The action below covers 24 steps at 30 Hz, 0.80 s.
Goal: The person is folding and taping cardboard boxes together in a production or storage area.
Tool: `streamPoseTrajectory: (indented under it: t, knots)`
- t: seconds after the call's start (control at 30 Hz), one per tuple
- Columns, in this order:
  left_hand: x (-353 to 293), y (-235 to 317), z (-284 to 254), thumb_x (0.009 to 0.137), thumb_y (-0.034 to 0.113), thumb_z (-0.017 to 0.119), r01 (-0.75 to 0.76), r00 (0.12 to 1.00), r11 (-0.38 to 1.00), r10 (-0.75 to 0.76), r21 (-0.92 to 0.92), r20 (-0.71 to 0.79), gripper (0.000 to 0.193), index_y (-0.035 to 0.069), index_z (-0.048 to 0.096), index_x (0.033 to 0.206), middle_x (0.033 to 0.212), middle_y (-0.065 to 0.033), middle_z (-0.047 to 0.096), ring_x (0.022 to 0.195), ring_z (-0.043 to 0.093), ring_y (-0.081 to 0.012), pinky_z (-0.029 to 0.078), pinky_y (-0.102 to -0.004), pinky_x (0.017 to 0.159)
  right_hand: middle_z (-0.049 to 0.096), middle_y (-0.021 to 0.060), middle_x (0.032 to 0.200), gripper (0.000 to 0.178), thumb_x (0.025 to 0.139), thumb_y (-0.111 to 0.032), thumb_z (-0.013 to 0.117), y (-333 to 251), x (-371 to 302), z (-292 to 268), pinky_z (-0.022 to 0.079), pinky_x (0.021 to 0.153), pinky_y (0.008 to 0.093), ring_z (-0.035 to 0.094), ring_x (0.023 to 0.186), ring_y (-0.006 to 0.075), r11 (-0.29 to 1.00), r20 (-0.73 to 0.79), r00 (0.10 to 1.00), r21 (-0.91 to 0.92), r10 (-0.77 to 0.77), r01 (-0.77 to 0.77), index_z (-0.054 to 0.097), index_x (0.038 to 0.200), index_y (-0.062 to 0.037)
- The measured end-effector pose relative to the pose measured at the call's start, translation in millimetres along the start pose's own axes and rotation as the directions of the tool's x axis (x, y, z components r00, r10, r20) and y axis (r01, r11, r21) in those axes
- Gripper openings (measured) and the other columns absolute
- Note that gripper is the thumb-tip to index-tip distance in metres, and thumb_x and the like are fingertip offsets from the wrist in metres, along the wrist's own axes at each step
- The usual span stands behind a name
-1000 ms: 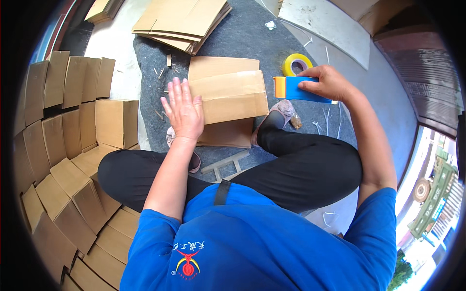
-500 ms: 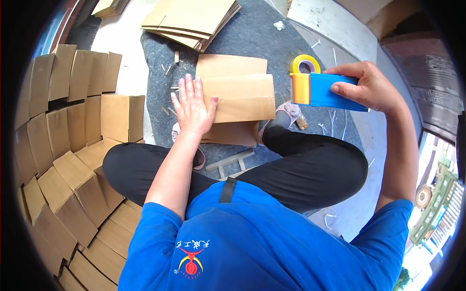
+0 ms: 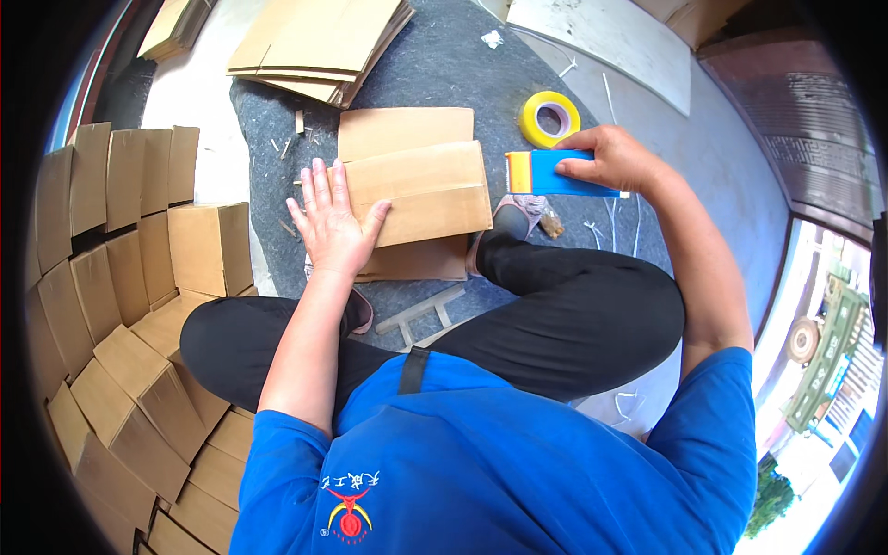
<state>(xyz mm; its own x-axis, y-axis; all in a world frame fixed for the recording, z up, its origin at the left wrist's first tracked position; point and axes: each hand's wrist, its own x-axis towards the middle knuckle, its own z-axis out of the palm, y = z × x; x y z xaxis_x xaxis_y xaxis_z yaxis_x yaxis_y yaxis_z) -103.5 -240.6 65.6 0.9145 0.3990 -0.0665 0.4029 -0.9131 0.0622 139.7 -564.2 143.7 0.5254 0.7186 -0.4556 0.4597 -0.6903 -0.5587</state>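
A brown cardboard box (image 3: 421, 190), its flaps spread out on the near and far sides, lies in front of me between my feet. My left hand (image 3: 335, 222) rests flat on the box's left end, fingers spread and holding nothing. In my right hand (image 3: 610, 165) is a blue tape dispenser (image 3: 555, 173) with a yellow-orange front end, held just off the box's right edge. My thumb and fingers wrap its body. A yellow roll of tape (image 3: 549, 118) sits just beyond the dispenser, apparently on the dark mat.
Stacked cartons (image 3: 139, 370) rise along my left side. A pile of flat cardboard (image 3: 314, 42) lies at the far edge of the dark mat (image 3: 444, 65). A pale board (image 3: 601, 46) is at the far right. White string scraps (image 3: 612, 222) and a small frame (image 3: 421, 314) lie near my feet.
My right hand has brought the tape dispenser left, closer to the box. The left hand stays flat on the box. The whole view has shifted slightly.
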Motion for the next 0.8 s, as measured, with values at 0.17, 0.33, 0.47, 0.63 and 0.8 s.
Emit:
streamPoseTrajectory:
  t: [0.17, 0.33, 0.47, 0.63, 0.8]
  knots:
    - [-8, 19, 0, 0.096, 0.028, 0.055, -0.155, 0.978, 0.988, 0.157, 0.026, -0.138, 0.051, 0.009, 0.046, 0.143, 0.159, -0.0145, 0.027, 0.149, 0.018, -0.0326, 0.007, -0.0612, 0.117, 0.072, 0.018, 0.1, 0.041, 0.08, -0.039, 0.07, -6, -1, -1, 0.054, 0.086, 0.0386, 0.07, 0.092, 0.0311, 0.998, -0.022, 0.998, -0.018, 0.056, -0.057, 0.074, 0.109, -0.0094]
    - [-11, 93, -9, 0.092, 0.029, 0.058, -0.34, 0.938, 0.909, 0.31, -0.242, -0.154, 0.05, 0.004, 0.052, 0.135, 0.153, -0.0176, 0.038, 0.146, 0.027, -0.0352, 0.013, -0.057, 0.118, 0.072, 0.0183, 0.1, 0.042, 0.08, -0.039, 0.07, -3, -1, 1, 0.054, 0.087, 0.0388, 0.07, 0.092, 0.031, 0.998, -0.025, 0.999, -0.049, 0.049, -0.05, 0.074, 0.109, -0.0096]
    - [-1, 150, -10, 0.08, 0.06, 0.065, -0.3, 0.951, 0.916, 0.309, -0.267, -0.007, 0.092, 0.011, 0.034, 0.152, 0.161, -0.0165, 0.021, 0.151, 0.01, -0.035, 0.0, -0.0625, 0.117, 0.072, 0.0184, 0.1, 0.042, 0.08, -0.039, 0.069, 2, -6, 1, 0.054, 0.087, 0.039, 0.07, 0.093, 0.0311, 0.998, -0.02, 0.998, -0.039, 0.058, -0.058, 0.074, 0.11, -0.0096]
    - [8, 151, -4, 0.082, 0.053, 0.064, -0.186, 0.973, 0.965, 0.208, -0.187, 0.103, 0.088, 0.017, 0.028, 0.155, 0.163, -0.0145, 0.014, 0.151, 0.004, -0.0342, -0.003, -0.0638, 0.116, 0.073, 0.0165, 0.097, 0.04, 0.082, -0.034, 0.071, 4, -12, -2, 0.054, 0.083, 0.0369, 0.07, 0.088, 0.0268, 0.999, -0.049, 0.999, 0.028, 0.025, -0.024, 0.073, 0.111, -0.007]
    - [9, 148, -2, 0.081, 0.035, 0.063, -0.205, 0.971, 0.953, 0.226, -0.224, 0.074, 0.085, 0.009, 0.028, 0.154, 0.163, -0.0156, 0.014, 0.151, 0.003, -0.0361, -0.004, -0.0654, 0.115, 0.073, 0.0147, 0.091, 0.04, 0.084, -0.031, 0.071, -11, -23, -21, 0.054, 0.079, 0.0344, 0.069, 0.083, 0.0209, 0.996, -0.04, 0.999, 0.087, 0.011, -0.008, 0.071, 0.114, -0.0048]
